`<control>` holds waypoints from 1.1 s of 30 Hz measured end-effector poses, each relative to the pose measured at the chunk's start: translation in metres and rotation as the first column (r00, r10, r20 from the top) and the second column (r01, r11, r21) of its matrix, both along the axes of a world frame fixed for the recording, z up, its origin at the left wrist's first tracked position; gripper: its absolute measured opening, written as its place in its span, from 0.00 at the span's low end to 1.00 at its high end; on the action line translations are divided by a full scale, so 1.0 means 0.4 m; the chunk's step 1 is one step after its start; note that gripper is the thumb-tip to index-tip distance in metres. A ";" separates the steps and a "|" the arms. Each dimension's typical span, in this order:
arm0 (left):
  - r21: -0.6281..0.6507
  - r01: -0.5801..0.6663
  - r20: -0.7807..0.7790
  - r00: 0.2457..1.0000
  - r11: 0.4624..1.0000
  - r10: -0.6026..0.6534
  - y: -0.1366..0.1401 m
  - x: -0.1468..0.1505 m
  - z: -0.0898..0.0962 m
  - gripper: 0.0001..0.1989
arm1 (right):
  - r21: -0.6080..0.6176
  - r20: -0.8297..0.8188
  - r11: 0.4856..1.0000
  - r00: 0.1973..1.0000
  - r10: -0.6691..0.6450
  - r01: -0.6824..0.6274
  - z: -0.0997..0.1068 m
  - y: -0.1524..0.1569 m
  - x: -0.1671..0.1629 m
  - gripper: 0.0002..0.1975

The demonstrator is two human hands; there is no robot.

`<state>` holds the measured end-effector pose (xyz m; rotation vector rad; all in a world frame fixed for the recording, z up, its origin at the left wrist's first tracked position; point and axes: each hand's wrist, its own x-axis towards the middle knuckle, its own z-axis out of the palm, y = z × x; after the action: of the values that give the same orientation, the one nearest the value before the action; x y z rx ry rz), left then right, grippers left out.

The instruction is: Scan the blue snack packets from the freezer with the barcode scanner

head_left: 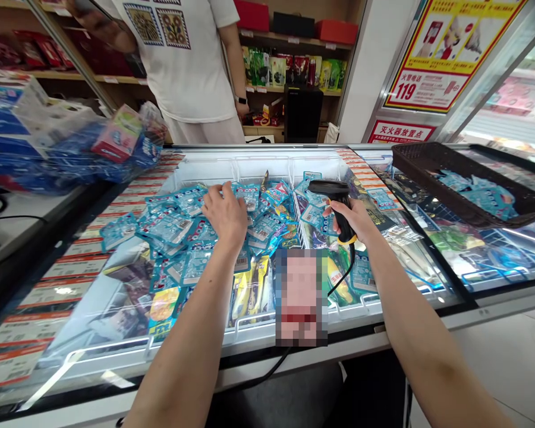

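My right hand grips a black handheld barcode scanner with yellow trim, its head toward the left. A black cable runs down from its handle. My left hand rests on a heap of flat blue packets, with its fingers bent and apart; some fingertips are hidden among the packets. The packets lie on the glass top of a display freezer. More blue packets lie beneath the scanner, and one blue packet is under my right forearm.
A dark brown basket holding blue packets stands at the right. Stacked blue-and-white packages are at the left. Across the freezer stands a person in a white shirt, before stocked shelves. A blurred-out patch covers something near the front edge.
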<state>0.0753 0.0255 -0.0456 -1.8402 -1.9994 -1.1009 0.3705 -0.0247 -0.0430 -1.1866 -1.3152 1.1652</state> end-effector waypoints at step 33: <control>-0.234 0.415 -0.288 0.834 0.879 -0.471 -0.019 0.156 -0.065 0.25 | 0.018 0.033 1.000 0.999 -0.012 0.011 -0.009 0.010 0.009 0.20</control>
<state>0.1377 0.0180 -0.0716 -2.4708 -1.5412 -0.6559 0.3743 -0.0209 -0.0465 -1.2041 -1.3392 1.1279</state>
